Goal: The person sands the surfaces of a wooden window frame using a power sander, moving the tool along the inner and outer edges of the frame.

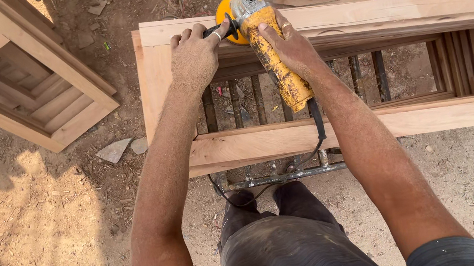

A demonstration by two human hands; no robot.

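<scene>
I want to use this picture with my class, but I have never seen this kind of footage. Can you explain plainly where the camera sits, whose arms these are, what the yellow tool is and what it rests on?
There is no machine here: the single camera is worn on a person's head and looks down, so the two bare, dusty arms are that person's own. The left hand grips a black side handle; the right hand wraps the body of a yellow handheld power grinder, its cord trailing down. The tool's head sits on a pale wooden frame lying across a metal stand on dusty ground. More slatted wooden frames lie nearby.
</scene>
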